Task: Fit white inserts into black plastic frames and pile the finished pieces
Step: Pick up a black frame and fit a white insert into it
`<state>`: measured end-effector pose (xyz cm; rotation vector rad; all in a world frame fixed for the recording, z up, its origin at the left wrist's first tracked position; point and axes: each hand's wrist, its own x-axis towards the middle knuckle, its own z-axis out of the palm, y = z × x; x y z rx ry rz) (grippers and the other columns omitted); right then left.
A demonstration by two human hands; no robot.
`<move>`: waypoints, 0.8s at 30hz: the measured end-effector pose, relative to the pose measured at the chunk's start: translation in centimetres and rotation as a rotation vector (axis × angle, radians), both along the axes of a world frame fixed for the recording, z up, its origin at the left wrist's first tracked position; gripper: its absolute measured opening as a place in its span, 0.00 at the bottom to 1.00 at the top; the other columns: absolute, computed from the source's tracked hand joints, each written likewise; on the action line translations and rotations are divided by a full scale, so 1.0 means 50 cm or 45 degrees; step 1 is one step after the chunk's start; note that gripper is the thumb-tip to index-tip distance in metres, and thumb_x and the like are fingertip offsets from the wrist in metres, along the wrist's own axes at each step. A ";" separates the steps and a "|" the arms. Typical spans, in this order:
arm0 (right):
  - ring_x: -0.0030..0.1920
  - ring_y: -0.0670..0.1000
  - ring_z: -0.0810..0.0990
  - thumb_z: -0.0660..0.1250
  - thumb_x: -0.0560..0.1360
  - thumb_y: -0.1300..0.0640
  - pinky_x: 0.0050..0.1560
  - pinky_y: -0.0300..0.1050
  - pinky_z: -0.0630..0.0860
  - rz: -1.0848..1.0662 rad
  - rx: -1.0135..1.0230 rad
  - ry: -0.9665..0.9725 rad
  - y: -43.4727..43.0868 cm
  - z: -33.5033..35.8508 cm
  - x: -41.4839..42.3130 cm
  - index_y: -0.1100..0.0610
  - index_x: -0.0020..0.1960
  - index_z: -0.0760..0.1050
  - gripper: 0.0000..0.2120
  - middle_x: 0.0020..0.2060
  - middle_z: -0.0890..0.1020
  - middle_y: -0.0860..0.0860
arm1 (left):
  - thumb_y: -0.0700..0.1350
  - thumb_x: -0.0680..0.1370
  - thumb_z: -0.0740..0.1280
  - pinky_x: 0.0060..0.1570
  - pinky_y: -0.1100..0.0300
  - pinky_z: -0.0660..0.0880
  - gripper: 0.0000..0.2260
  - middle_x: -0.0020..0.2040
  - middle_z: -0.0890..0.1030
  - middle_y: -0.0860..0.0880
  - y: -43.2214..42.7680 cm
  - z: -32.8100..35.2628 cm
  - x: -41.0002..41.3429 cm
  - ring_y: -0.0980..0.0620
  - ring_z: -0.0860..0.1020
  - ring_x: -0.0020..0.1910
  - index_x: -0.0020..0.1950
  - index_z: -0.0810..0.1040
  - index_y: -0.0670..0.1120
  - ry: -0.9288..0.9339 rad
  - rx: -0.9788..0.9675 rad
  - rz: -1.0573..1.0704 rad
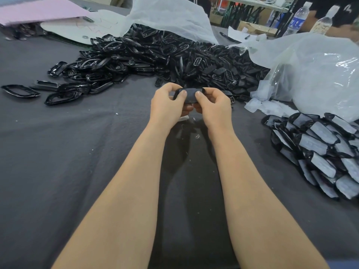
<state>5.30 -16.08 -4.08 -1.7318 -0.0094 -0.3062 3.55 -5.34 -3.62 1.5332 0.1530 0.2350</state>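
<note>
Centrally, above grey table: gripping black frame with left hand and right hand, fingers curled round its ends, thumbs pressed on top (insert hard to make out). Beyond: heap of empty frames. At right: finished pile, bag of white inserts.

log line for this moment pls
left hand, right hand: grip black plastic frame | pile of white-filled black frames: right side

Your grey-clothed table carries a frame heap across the upper middle, finished pieces at right, a bag upper right and a pink sheet upper left.
</note>
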 end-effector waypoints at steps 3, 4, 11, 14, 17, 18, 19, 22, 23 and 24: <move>0.42 0.48 0.81 0.68 0.76 0.58 0.46 0.43 0.79 0.001 0.009 0.036 0.005 0.000 -0.003 0.53 0.47 0.75 0.02 0.41 0.81 0.50 | 0.42 0.81 0.64 0.33 0.63 0.78 0.04 0.42 0.83 0.46 -0.002 0.003 -0.002 0.56 0.83 0.34 0.48 0.75 0.49 0.007 0.017 -0.028; 0.46 0.51 0.81 0.69 0.75 0.57 0.49 0.47 0.79 -0.002 0.018 0.053 0.007 0.001 -0.004 0.55 0.50 0.75 0.05 0.44 0.82 0.53 | 0.42 0.81 0.64 0.33 0.63 0.79 0.04 0.41 0.83 0.47 -0.003 0.003 -0.002 0.56 0.83 0.34 0.48 0.75 0.49 0.003 0.033 -0.039; 0.48 0.55 0.80 0.67 0.75 0.61 0.54 0.54 0.79 -0.028 0.166 0.116 0.011 0.008 -0.007 0.57 0.50 0.75 0.04 0.45 0.80 0.56 | 0.42 0.80 0.64 0.33 0.64 0.80 0.06 0.41 0.83 0.47 -0.007 0.006 -0.005 0.56 0.83 0.33 0.45 0.74 0.51 -0.006 0.057 -0.041; 0.42 0.50 0.79 0.64 0.76 0.62 0.45 0.45 0.78 -0.037 0.198 0.125 0.008 0.009 -0.005 0.55 0.45 0.76 0.04 0.40 0.80 0.52 | 0.42 0.80 0.63 0.36 0.61 0.81 0.06 0.42 0.83 0.46 -0.007 0.006 -0.003 0.55 0.84 0.34 0.45 0.74 0.51 0.008 0.034 -0.045; 0.42 0.51 0.79 0.63 0.77 0.62 0.44 0.44 0.78 -0.048 0.207 0.134 0.005 0.010 -0.003 0.54 0.42 0.76 0.07 0.39 0.80 0.52 | 0.42 0.81 0.63 0.39 0.58 0.82 0.04 0.43 0.83 0.46 -0.005 0.003 -0.001 0.54 0.84 0.36 0.48 0.75 0.50 0.015 0.042 -0.054; 0.43 0.51 0.80 0.63 0.77 0.63 0.44 0.44 0.78 -0.048 0.200 0.133 0.004 0.010 -0.001 0.54 0.42 0.76 0.07 0.40 0.81 0.52 | 0.42 0.81 0.63 0.38 0.59 0.82 0.04 0.42 0.83 0.46 -0.005 0.002 0.000 0.55 0.84 0.36 0.49 0.75 0.50 0.014 0.036 -0.058; 0.43 0.52 0.80 0.63 0.78 0.62 0.43 0.43 0.78 -0.046 0.195 0.131 0.003 0.009 0.000 0.55 0.43 0.77 0.07 0.40 0.81 0.53 | 0.41 0.81 0.63 0.37 0.60 0.82 0.04 0.41 0.83 0.47 -0.005 0.001 0.000 0.55 0.84 0.35 0.49 0.75 0.49 0.012 0.029 -0.059; 0.44 0.50 0.81 0.64 0.78 0.60 0.43 0.39 0.79 -0.027 0.077 0.101 0.001 0.003 0.003 0.59 0.52 0.78 0.05 0.44 0.82 0.55 | 0.41 0.82 0.62 0.31 0.65 0.79 0.04 0.39 0.83 0.47 -0.003 -0.001 0.001 0.57 0.83 0.33 0.50 0.74 0.48 0.007 0.013 -0.029; 0.45 0.50 0.81 0.64 0.78 0.59 0.44 0.40 0.79 -0.023 0.014 0.088 0.001 0.001 0.004 0.59 0.55 0.77 0.07 0.45 0.82 0.54 | 0.41 0.82 0.62 0.30 0.66 0.77 0.04 0.39 0.83 0.48 -0.003 -0.002 0.002 0.58 0.83 0.33 0.50 0.74 0.48 0.005 0.015 -0.011; 0.46 0.50 0.81 0.64 0.78 0.59 0.46 0.41 0.79 -0.019 -0.044 0.074 0.001 0.000 0.004 0.60 0.56 0.77 0.09 0.46 0.82 0.54 | 0.41 0.82 0.62 0.30 0.67 0.77 0.04 0.39 0.82 0.48 -0.003 -0.003 0.003 0.59 0.83 0.32 0.50 0.74 0.48 0.001 0.023 0.007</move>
